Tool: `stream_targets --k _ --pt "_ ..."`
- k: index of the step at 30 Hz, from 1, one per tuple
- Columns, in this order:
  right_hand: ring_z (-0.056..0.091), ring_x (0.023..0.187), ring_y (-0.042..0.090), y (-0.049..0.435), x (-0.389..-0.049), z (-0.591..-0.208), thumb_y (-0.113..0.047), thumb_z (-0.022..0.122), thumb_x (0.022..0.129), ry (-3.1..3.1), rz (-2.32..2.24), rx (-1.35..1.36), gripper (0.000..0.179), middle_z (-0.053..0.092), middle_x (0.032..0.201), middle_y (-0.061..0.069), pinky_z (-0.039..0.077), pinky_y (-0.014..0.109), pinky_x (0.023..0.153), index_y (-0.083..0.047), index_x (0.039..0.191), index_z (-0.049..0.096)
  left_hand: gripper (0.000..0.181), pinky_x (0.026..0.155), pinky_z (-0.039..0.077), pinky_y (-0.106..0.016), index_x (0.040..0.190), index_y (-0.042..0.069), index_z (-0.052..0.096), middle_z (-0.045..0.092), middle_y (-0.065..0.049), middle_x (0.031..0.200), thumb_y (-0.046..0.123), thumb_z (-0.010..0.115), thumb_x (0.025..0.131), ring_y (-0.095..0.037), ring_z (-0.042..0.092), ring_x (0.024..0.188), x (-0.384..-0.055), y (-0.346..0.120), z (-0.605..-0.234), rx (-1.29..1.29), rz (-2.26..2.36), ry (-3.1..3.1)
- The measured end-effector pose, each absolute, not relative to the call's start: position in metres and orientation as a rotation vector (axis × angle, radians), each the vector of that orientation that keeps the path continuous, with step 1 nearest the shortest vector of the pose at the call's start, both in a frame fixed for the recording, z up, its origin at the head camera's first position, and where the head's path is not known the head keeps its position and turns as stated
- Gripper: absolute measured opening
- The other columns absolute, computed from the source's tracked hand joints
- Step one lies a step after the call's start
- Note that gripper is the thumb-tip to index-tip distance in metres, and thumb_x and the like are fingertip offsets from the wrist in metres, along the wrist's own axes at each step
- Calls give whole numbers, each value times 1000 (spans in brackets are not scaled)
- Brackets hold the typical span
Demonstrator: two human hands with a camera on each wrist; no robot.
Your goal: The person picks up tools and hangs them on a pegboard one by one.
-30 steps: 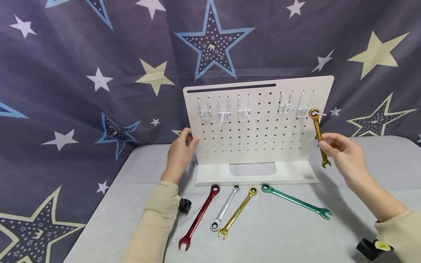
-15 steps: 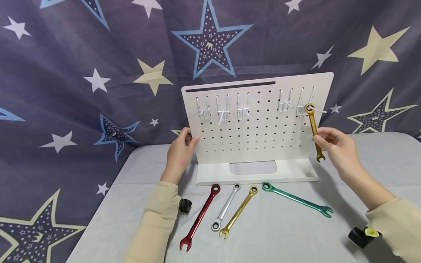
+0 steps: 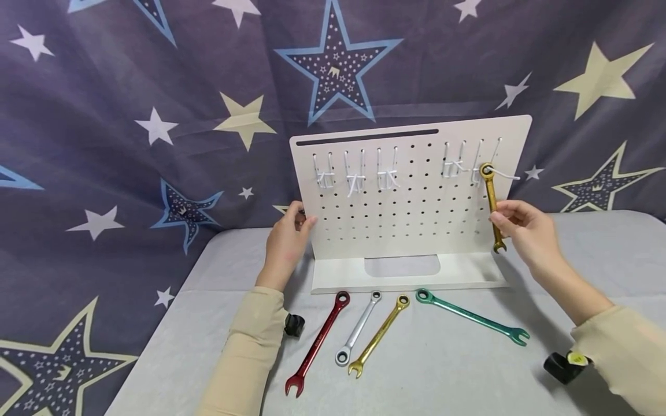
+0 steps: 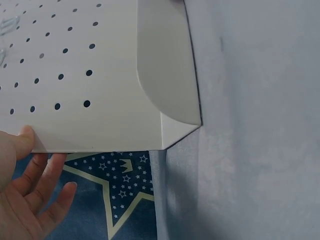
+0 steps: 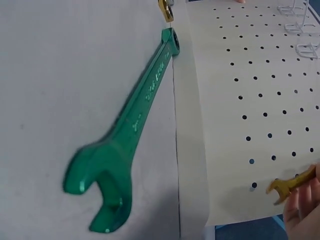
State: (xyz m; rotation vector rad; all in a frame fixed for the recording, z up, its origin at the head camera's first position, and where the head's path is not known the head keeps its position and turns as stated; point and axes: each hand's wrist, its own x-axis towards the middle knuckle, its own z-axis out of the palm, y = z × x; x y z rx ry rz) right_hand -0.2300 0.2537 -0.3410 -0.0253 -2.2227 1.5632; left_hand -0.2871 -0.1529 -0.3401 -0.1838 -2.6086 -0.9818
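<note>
My left hand (image 3: 285, 245) grips the left side edge of a white pegboard (image 3: 395, 231), thumb on the front face and the other fingers behind, as the left wrist view also shows. In my right hand (image 3: 531, 234) a dark gold ratcheting wrench (image 3: 491, 199) is pinched by its shaft between thumb and fingers. Its ring end is up, around the rightmost white hook (image 3: 504, 173); the hook's tip sticks out to the right of the ring. The wrench's open jaw end points down, and in the right wrist view the hand (image 5: 302, 212) shows near the board's edge.
On the grey tablecloth before the board lie a red wrench (image 3: 318, 344), a silver wrench (image 3: 359, 328), a yellow-gold wrench (image 3: 380, 336) and a green wrench (image 3: 473, 316). Several more white hooks (image 3: 356, 176) jut from the board. A star-patterned curtain (image 3: 208, 69) hangs behind.
My right hand has moved left with the dark gold wrench, and its ring has slid along the hook toward the board. The left hand keeps its grip on the edge.
</note>
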Motion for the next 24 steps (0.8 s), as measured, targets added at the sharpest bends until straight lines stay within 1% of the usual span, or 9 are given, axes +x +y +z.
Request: stream_targets --k 4,6,10,14,17,20,24 --pt "59 71 -5 253 -236 -342 -12 67 96 -2260 1546 54 6 62 79 -24 49 13 60 -16 101 65 29 79 47 -46 122 15 55 67 -8 103 34 60 100 -26 63 96 -287 -154 -341 -188 -985 -2603" --pt "60 72 -7 254 -239 -342 -14 68 96 -2281 1532 87 6 63 80 -25 49 14 60 -13 101 65 29 79 47 -46 122 15 55 67 -8 103 33 61 100 -27 63 96 -286 -155 -341 -193 -986 -2596" --pt "61 73 -8 256 -246 -341 -18 69 95 -2331 1498 107 13 64 80 -27 49 14 60 -6 101 64 28 78 48 -45 120 14 56 66 -8 101 32 62 99 -27 64 93 -286 -157 -343 -198 -985 -2577" --pt "61 73 -8 259 -251 -338 -20 68 96 -2398 1414 121 24 63 80 -28 50 15 60 1 105 63 27 76 48 -44 119 14 56 66 -8 98 31 62 99 -26 63 90 -287 -156 -342 -198 -973 -2568" --pt "60 73 -8 263 -253 -336 -19 67 96 -2429 1366 145 27 63 81 -29 50 15 61 5 108 62 28 75 48 -44 120 14 56 66 -7 98 32 61 99 -26 63 89 -287 -154 -341 -191 -970 -2575" --pt "60 74 -9 267 -252 -335 -16 66 97 -2454 1336 180 26 62 82 -30 50 14 62 6 109 61 28 75 47 -44 121 15 56 65 -7 99 33 61 100 -26 63 89 -288 -152 -340 -183 -966 -2589" --pt "61 75 -8 269 -248 -333 -10 64 97 -2491 1297 271 23 63 85 -26 50 15 62 8 111 61 28 75 47 -43 121 16 56 65 -6 99 33 61 100 -25 61 87 -287 -152 -340 -169 -967 -2601"
